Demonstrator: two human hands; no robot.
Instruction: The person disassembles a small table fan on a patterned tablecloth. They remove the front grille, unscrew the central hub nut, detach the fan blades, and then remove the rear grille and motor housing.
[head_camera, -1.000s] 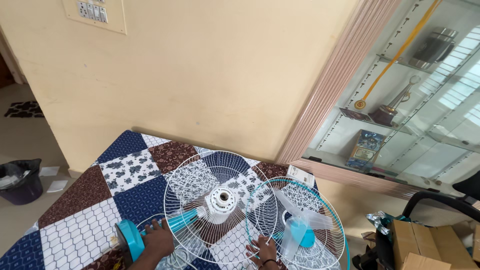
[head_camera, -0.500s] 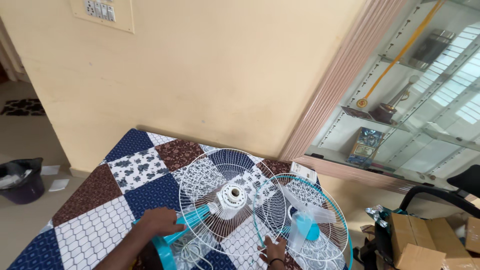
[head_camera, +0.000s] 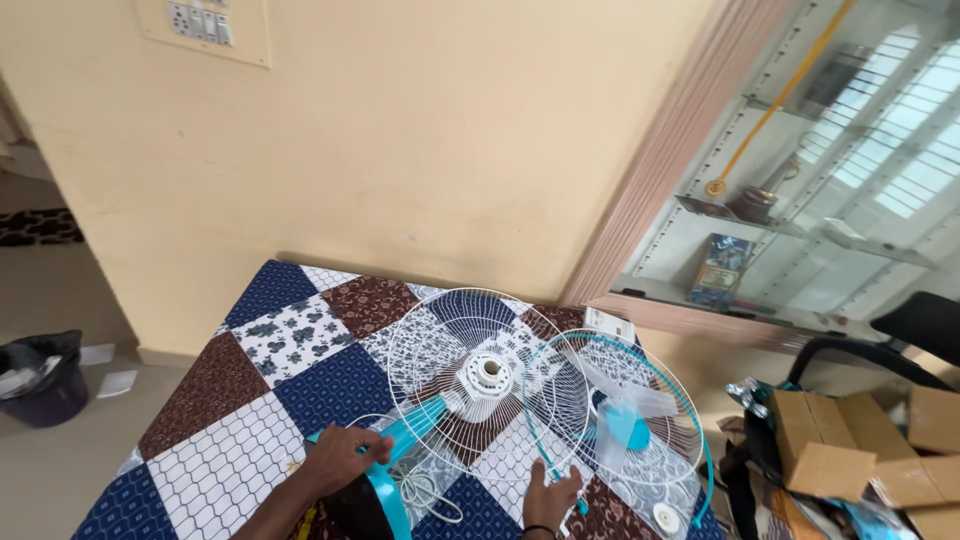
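The left hand (head_camera: 340, 458) is curling its fingers around the teal plastic fan neck (head_camera: 405, 435) of the white wire rear guard (head_camera: 480, 385) while the right hand (head_camera: 548, 497), fingers loosely together, is pressing on the teal-rimmed wire front guard (head_camera: 620, 420), both lying on the patchwork-covered counter (head_camera: 250, 400).

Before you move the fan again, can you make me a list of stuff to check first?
1. Left hand has a grip on the fan's turquoise neck: ok, fingers wrap it.
2. Right hand steadies the wire guards: ok, it touches the lower rim of the front guard.
3. Rear guard sits on the motor hub: ok, the hub shows at its centre.
4. Power cord is out of the way: not ok, it lies looped by the turquoise base.
5. Blade is fixed on: cannot tell, it lies behind the front guard's wires.
6. Fan parts rest on the patchwork table: ok.
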